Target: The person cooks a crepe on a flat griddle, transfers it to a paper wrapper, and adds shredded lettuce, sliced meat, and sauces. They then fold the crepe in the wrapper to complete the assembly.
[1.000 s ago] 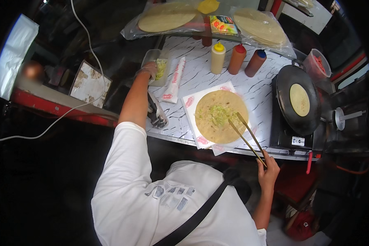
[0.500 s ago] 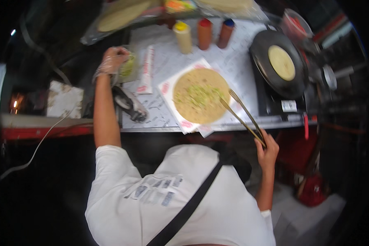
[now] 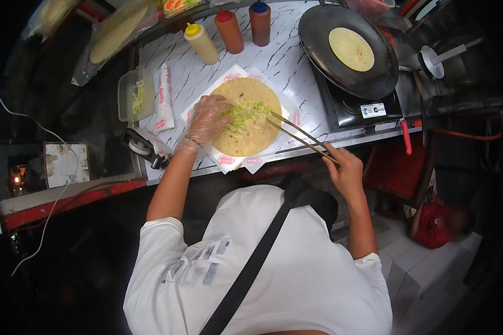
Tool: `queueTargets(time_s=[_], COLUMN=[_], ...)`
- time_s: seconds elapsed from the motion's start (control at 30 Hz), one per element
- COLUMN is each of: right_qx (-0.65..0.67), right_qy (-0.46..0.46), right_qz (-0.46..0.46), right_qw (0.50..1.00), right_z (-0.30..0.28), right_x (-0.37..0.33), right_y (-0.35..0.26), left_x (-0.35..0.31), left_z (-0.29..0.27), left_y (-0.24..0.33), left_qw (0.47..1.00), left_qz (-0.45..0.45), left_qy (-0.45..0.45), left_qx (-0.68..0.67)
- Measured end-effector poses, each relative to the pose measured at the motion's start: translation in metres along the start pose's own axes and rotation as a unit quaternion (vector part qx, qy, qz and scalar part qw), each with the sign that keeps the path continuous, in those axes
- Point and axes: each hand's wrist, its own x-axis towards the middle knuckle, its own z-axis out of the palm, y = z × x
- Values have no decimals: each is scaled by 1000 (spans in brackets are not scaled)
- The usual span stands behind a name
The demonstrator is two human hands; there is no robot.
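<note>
Left hand (image 3: 205, 119), grip unclear, overlaps left edge of tortilla (image 3: 243, 144); right hand (image 3: 346, 167) clamps tongs (image 3: 296, 129).

Food stall: stove (image 3: 349, 113), sauce bottles (image 3: 229, 33)

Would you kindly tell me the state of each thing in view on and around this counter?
Left hand: gloved, at the shredded lettuce
Shredded lettuce: loosely piled
Right hand: bare, gripping the tongs
Tongs: slightly open
Large tortilla: flat, unrolled
Small tortilla: flat on the pan
Container: uncovered, partly filled
Three squeeze bottles: upright, capped
Wrapped packet: lying flat
</note>
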Motion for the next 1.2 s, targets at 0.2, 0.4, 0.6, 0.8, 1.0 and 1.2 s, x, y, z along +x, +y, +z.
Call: queueTargets(time_s=[0.2,0.4,0.6,0.8,1.0,1.2], right_qx=[-3,-15,-34,36,55,-56], right_qy=[1,-44,-48,20,279,136], right_qz=[-18,-12,-26,-45,17,226], right_qw=[1000,999,998,998,959,963], right_z=[4,-12,-22,-38,-141,-185], right_x=[6,2,2,9,41,121], right_y=[1,-3,-9,38,164,288], left_x=[-8,-15,-35,-35,-40,-2], left_z=[12,-7,-24,7,7,38], left_y=[12,1,-23,1,19,77], left_qw=[998,994,1000,996,963,945], left_qz=[36,82,-14,-53,-133,-177], left_qy=[-46,-51,23,58,230,276], left_qx=[35,57,5,29,52,-19])
